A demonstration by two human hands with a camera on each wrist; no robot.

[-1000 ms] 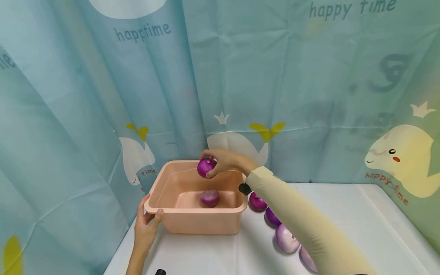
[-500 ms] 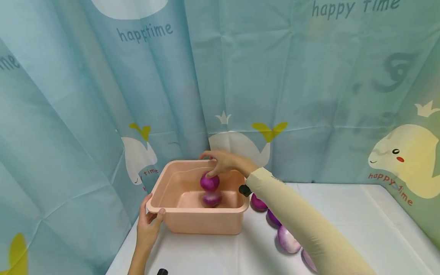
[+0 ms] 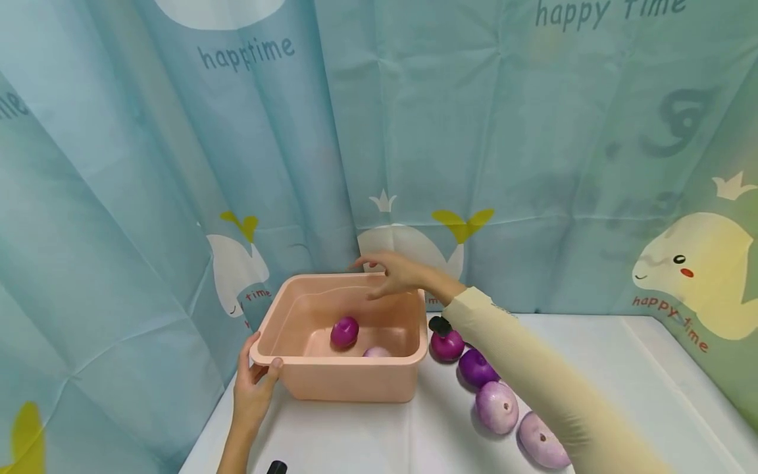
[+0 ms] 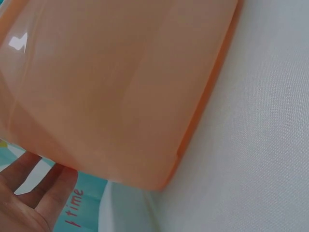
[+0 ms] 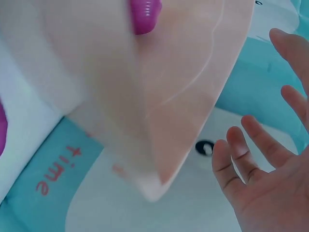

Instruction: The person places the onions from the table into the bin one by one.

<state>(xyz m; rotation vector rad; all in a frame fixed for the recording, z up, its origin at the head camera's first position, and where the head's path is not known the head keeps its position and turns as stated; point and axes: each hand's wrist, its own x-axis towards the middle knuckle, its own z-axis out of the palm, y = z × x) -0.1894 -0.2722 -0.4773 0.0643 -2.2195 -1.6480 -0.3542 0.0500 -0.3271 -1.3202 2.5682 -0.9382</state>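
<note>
A peach plastic basin [image 3: 349, 382] stands on the table. Inside it lie a dark purple onion [image 3: 345, 332] and a paler onion [image 3: 376, 352], the latter mostly hidden behind the front wall. My left hand [image 3: 253, 388] grips the basin's left front corner, thumb over the rim and fingers round the outside; the left wrist view shows those fingers [image 4: 60, 193] against the wall. Over the basin's back right rim, my right hand [image 3: 393, 273] is spread with nothing in it. In the right wrist view its fingers [image 5: 270, 145] are parted, beside the basin's corner.
Several onions line up right of the basin: a dark one [image 3: 447, 345], a purple one [image 3: 476, 368], and paler ones [image 3: 497, 408] [image 3: 541, 441] nearer the front. A patterned blue curtain [image 3: 533, 164] hangs behind and left of the white table [image 3: 622, 395].
My right hand has lowered the dark purple onion into the basin, let go, and drawn back up and right. The paler onion there has shifted toward the front wall. My left hand stays put.
</note>
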